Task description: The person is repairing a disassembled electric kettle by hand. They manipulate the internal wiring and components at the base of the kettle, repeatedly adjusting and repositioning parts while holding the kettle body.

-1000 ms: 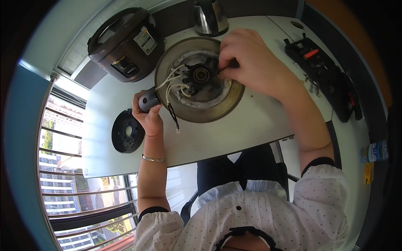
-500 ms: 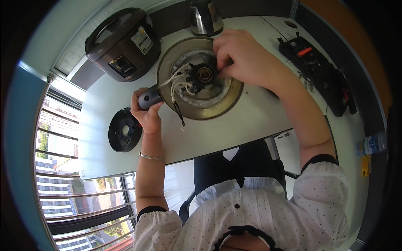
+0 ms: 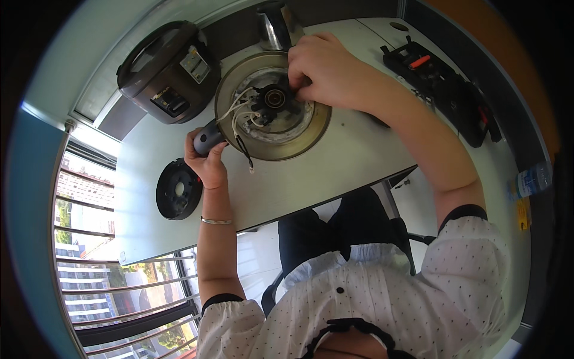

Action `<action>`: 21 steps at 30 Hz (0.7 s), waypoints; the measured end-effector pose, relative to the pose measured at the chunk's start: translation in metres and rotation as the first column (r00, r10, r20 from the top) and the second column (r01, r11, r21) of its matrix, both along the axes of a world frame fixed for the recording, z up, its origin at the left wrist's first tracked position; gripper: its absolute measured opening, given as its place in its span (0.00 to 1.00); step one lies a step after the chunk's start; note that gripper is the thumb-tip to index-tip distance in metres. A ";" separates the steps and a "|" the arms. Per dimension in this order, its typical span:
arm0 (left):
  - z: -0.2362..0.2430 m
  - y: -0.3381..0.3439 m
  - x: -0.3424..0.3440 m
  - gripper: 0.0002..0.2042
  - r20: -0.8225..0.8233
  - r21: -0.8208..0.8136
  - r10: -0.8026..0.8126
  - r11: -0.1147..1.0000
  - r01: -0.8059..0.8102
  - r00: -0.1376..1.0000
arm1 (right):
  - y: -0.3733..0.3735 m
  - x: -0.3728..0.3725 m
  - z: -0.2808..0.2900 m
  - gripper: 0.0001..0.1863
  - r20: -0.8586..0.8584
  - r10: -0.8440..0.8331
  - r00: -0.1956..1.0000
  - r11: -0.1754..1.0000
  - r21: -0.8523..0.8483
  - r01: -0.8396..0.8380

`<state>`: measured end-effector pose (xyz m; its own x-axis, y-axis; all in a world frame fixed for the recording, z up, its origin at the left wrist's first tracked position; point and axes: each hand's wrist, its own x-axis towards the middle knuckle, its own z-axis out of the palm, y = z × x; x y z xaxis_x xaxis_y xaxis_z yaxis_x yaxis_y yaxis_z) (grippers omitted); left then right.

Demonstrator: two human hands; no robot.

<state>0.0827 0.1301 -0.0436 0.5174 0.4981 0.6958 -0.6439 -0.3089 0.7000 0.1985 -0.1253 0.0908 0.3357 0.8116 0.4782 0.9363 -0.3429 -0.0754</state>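
Note:
A round metal electric pot (image 3: 309, 143) lies bottom up on the table, its underside open. In its middle sits a black round connector (image 3: 274, 99), with several white wires (image 3: 238, 113) running out to the left and a dark-sleeved lead hanging over the rim. My left hand (image 3: 206, 158) is wrapped round the pot's grey handle (image 3: 207, 139). At the connector's right side, my right hand (image 3: 320, 69) has its fingers pinched together; what they hold, if anything, is hidden. A round black base cover (image 3: 178, 189) rests on the table near my left wrist.
A brown rice cooker (image 3: 170, 72) stands at the back left, and a steel kettle (image 3: 275, 27) behind the pot. An opened black tool case (image 3: 442, 90) with an orange-handled tool lies at the right. A plastic bottle (image 3: 534, 180) is at the far right.
The view has shifted a little, so the pot and both hands appear slightly further left. My left hand keeps the handle, and my right hand stays pinched beside the connector.

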 end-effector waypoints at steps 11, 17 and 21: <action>0.000 -0.001 -0.002 0.23 -0.005 0.034 0.013 0.999 -0.013 1.000 | -0.020 -0.005 0.002 0.09 -0.211 0.120 0.970 0.910 0.414 -0.023; 0.001 -0.001 -0.002 0.23 -0.011 0.055 0.039 0.998 -0.039 0.999 | -0.062 -0.004 -0.044 0.08 -0.475 -0.044 0.879 0.878 0.401 0.260; -0.003 0.001 -0.001 0.21 -0.012 0.040 0.046 0.998 -0.046 0.999 | -0.074 -0.002 -0.096 0.07 -0.498 -0.144 0.855 0.956 0.152 0.250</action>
